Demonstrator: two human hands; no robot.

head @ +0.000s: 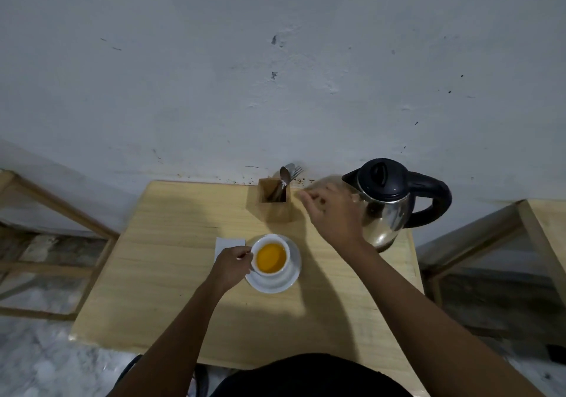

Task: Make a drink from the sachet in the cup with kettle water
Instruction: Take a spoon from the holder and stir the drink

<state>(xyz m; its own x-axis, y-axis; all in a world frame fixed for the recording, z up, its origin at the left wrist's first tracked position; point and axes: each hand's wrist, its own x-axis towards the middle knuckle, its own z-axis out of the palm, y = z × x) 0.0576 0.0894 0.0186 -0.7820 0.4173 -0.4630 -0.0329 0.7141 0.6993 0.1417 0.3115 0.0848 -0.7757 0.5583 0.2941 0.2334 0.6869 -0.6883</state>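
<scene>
A white cup (283,245) holding orange-yellow liquid stands on a white saucer (292,277) in the middle of the wooden table (171,274). My left hand (231,266) grips the cup's left side at the handle. My right hand (332,214) hovers blurred between the wooden cutlery holder (275,210) and the steel kettle (389,203), fingers apart and nothing in it. The kettle, with black lid and handle, stands at the table's back right. Part of a white sachet (226,243) lies flat left of the saucer, partly under my left hand.
The cutlery holder carries spoons and a fork (289,173) and stands against the grey wall (275,75). Wooden frames (61,210) flank the table on both sides. The table's front edge is close to my body.
</scene>
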